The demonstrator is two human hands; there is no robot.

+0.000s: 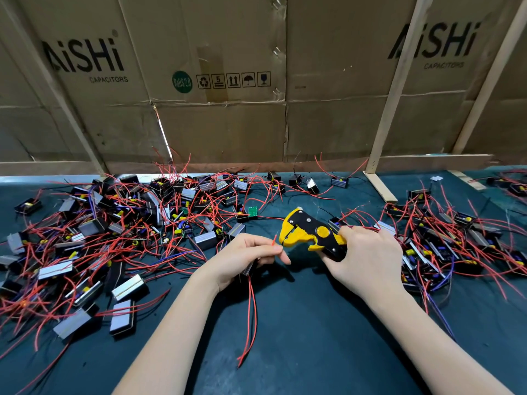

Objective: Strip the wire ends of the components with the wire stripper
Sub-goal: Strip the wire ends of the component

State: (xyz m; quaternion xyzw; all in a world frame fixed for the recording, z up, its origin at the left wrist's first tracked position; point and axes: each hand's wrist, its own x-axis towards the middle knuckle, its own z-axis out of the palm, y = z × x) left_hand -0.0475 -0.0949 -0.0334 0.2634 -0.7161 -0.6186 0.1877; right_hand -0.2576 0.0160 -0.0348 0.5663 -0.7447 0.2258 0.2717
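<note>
Cardboard boxes [199, 81] wall off the far edge of the dark green table [299, 323], and between them and you lie two heaps of small black components trailing red wires: a big pile [114, 232] toward the left edge and a second pile [456, 238] toward the right edge.

Your left hand [245, 259] is curled round one black component [249, 270] near the middle of the table, thumb and forefinger pinching a short red wire end [274, 240] so its tip sticks up and slightly right. Two longer red wires [251, 317] hang from the same component toward the near edge.

Your right hand [368, 260] is wrapped round the handles of the yellow and black wire stripper [310, 233]. The tool's long axis runs left to right, head pointing left at your other hand. Its jaws sit just right of the wire tip, very close; whether they already touch it you cannot tell from here.

The wire stands nearly upright while the tool's mouth faces sideways, so the move ahead likely means tilting the wire tip right into the jaws before you squeeze. The right hand is the nearer one to close that gap.
</note>
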